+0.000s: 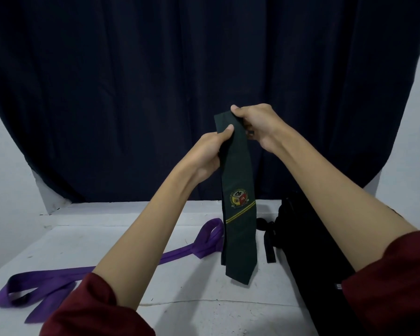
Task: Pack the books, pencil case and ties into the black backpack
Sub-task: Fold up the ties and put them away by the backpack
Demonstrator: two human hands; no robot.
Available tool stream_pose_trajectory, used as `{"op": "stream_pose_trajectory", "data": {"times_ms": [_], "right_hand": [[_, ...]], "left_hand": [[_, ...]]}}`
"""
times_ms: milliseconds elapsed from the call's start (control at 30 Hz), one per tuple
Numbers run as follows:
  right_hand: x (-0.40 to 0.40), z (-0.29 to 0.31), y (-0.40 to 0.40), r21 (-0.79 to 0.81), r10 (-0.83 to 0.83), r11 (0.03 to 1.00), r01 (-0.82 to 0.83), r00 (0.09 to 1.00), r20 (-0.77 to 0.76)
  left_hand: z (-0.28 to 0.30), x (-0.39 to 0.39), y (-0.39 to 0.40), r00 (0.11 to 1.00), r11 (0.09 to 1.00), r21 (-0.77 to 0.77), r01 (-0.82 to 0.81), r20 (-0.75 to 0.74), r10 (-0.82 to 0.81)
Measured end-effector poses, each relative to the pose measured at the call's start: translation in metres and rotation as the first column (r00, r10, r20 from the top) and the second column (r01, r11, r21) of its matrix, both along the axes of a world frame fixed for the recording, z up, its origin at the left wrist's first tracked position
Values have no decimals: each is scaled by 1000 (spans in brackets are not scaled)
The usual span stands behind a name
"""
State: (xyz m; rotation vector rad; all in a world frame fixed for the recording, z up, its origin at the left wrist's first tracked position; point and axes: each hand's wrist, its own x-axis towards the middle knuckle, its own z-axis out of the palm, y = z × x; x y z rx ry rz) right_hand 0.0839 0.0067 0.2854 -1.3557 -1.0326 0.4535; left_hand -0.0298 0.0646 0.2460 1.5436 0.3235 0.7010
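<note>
A dark green tie [238, 180] with a crest and yellow stripes hangs in the air above the table, its point low near the tabletop. My right hand [260, 124] pinches its folded top end. Just below, my left hand [210, 154] grips the tie's left edge. A purple tie [58, 282] lies stretched and looped across the white table at the left. The black backpack [310, 258] lies on the table at the right, partly hidden behind my right forearm, with a black strap [269, 248] trailing from it. No books or pencil case are in sight.
The white table [192, 299] runs up to a dark blue curtain [155, 81] hanging across the back. Pale wall shows at both sides. My sleeves are dark red.
</note>
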Motion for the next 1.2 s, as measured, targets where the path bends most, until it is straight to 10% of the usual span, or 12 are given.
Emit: {"op": "stream_pose_trajectory", "data": {"times_ms": [567, 1033, 1200], "right_hand": [[5, -50, -13, -90, 94, 992, -91, 995, 27], [5, -54, -8, -42, 255, 965, -260, 962, -94], [1, -46, -6, -69, 222, 973, -222, 975, -14]], "left_hand": [[20, -1, 2, 954, 929, -357, 95, 300, 17], [22, -1, 0, 964, 952, -300, 61, 264, 22], [17, -1, 6, 993, 997, -24, -77, 89, 79]]}}
